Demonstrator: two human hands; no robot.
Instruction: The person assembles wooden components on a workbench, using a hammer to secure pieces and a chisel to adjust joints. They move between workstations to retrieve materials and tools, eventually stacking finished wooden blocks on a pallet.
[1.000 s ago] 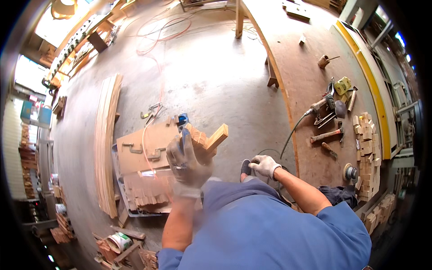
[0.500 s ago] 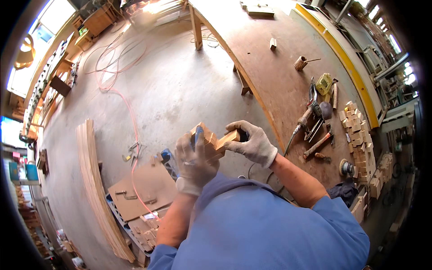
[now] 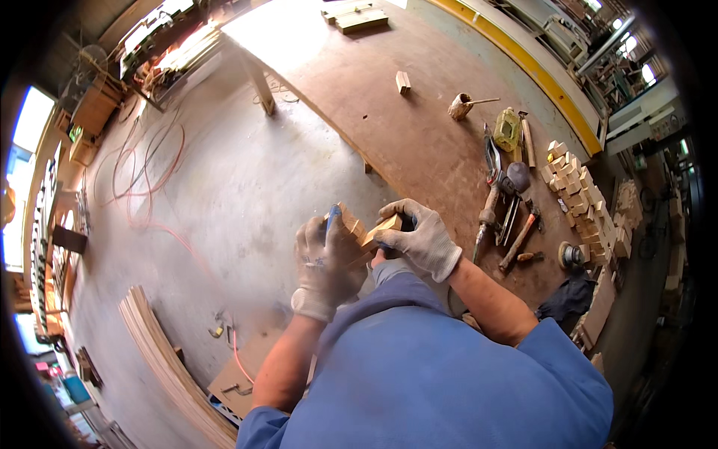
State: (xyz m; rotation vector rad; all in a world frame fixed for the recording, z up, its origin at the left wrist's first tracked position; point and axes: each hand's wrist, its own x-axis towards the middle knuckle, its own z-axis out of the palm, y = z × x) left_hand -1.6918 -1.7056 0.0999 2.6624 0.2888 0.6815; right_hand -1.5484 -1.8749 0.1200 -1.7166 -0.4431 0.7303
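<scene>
Both hands wear grey work gloves and meet in front of my blue shirt (image 3: 449, 367). My left hand (image 3: 325, 262) is closed around a small stack of light wooden blocks (image 3: 351, 220); its fingers hide much of the stack. A further wooden block (image 3: 384, 227) is pinched between thumb and fingers of my right hand (image 3: 423, 241). That block's near end lies right against the stack; whether they are joined I cannot tell.
A brown-topped table (image 3: 404, 142) bears a hammer (image 3: 520, 238), a yellow container (image 3: 508, 129), a wooden pot with a stick (image 3: 460, 107) and stacked wood blocks (image 3: 580, 191). Long wooden strips (image 3: 161, 352) and a hose (image 3: 176, 236) are at the left.
My view has turned, so the table sits further left in the picture and the floor board lower. Both hands keep nearly the same hold, with the right-hand block still against the stack.
</scene>
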